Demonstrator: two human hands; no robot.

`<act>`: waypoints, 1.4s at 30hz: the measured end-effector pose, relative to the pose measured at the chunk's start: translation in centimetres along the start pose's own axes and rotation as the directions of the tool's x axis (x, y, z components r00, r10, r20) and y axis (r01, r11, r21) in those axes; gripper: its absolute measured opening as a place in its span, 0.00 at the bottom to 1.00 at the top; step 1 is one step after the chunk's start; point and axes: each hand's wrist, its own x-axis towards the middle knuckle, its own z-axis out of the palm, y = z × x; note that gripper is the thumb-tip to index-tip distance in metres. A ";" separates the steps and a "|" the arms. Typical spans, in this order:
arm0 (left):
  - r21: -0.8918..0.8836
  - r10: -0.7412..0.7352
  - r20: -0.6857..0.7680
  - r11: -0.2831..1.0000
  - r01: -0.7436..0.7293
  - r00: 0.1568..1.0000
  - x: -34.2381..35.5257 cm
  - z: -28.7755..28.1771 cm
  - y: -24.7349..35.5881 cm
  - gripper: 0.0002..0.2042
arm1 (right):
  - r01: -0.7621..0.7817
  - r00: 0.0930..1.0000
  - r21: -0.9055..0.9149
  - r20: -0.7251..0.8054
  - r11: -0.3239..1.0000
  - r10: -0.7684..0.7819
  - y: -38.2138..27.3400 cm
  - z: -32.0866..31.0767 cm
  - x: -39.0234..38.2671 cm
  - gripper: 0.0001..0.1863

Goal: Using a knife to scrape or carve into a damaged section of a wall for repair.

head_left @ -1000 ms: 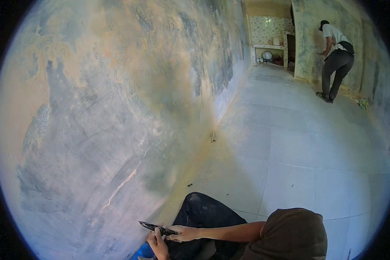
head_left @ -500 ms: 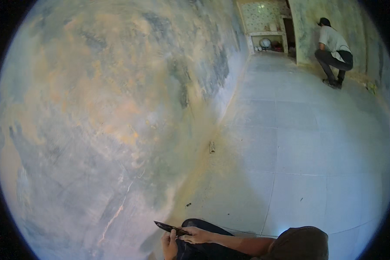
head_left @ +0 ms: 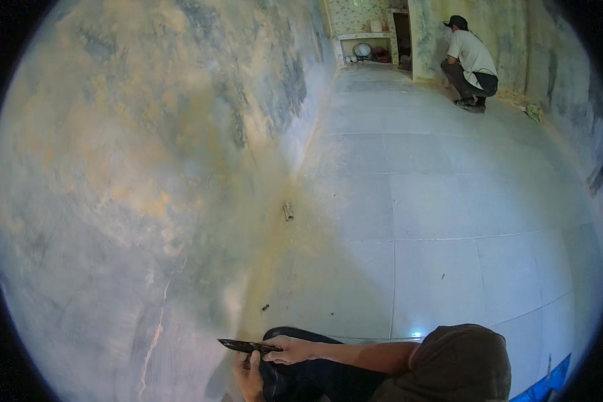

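A dark knife (head_left: 236,345) lies across my two hands at the lower edge, over my dark-trousered legs. Its pointed blade points left toward the wall. My right hand (head_left: 293,350) is closed round the handle end, with the forearm coming from the right. My left hand (head_left: 250,377) pinches the knife from below near where blade meets handle, thumb up against it. Part of the handle is hidden by my fingers.
A patchy, scraped wall (head_left: 147,167) with a crack rises close on my left. Pale floor tiles (head_left: 442,208) stretch ahead. A small block-like piece (head_left: 288,212) lies by the wall's foot. Another person (head_left: 472,61) squats at the far right wall. A blue sheet (head_left: 546,382) shows lower right.
My view has turned to the right, so the wall, the floor and the squatting person sit farther left. Both hands keep their hold on the knife.
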 end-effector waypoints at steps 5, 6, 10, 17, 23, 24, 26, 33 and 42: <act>-0.216 0.348 -0.075 0.909 -0.356 0.934 -0.3 -5.7 -5.3 0.10 | -0.069 0.995 0.020 0.068 0.997 0.067 2.6 5.0 3.1 0.10; -0.200 0.373 -0.097 0.901 -0.386 0.923 -0.7 -6.8 -6.2 0.09 | -0.041 0.999 -0.126 0.012 0.991 0.043 3.0 6.2 3.6 0.11; 0.090 0.492 -0.381 0.862 -0.498 0.783 -3.0 -11.5 -10.9 0.05 | -0.249 0.969 -0.183 -0.044 0.951 0.245 3.2 8.8 4.9 0.12; 0.269 0.477 -0.811 0.818 -0.509 0.338 -5.4 -14.9 -16.5 0.05 | -0.162 0.982 -0.161 0.068 0.974 0.175 5.4 11.0 7.2 0.12; 0.231 0.432 -0.857 0.810 -0.539 0.281 -5.5 -15.1 -16.3 0.06 | -0.122 0.992 -0.080 0.029 0.989 0.124 6.8 12.4 8.8 0.12; 0.241 0.437 -0.853 0.814 -0.528 0.285 -5.6 -15.0 -16.2 0.06 | -0.131 0.991 -0.089 0.029 0.987 0.134 6.7 12.6 9.2 0.12; 0.248 0.440 -0.850 0.819 -0.518 0.290 -5.8 -15.1 -15.9 0.06 | -0.042 0.996 -0.188 0.075 0.981 0.057 6.2 13.0 10.3 0.12; 0.548 0.627 -0.765 0.754 -0.363 0.148 -6.7 -20.3 -10.6 0.05 | 0.146 0.972 -0.309 0.223 0.940 -0.078 2.9 14.0 14.6 0.12; 0.674 0.705 -0.708 0.690 0.264 -0.035 -4.7 -24.9 -11.1 0.53 | 0.311 0.947 -0.889 0.261 0.338 -0.186 -1.8 14.9 15.2 0.15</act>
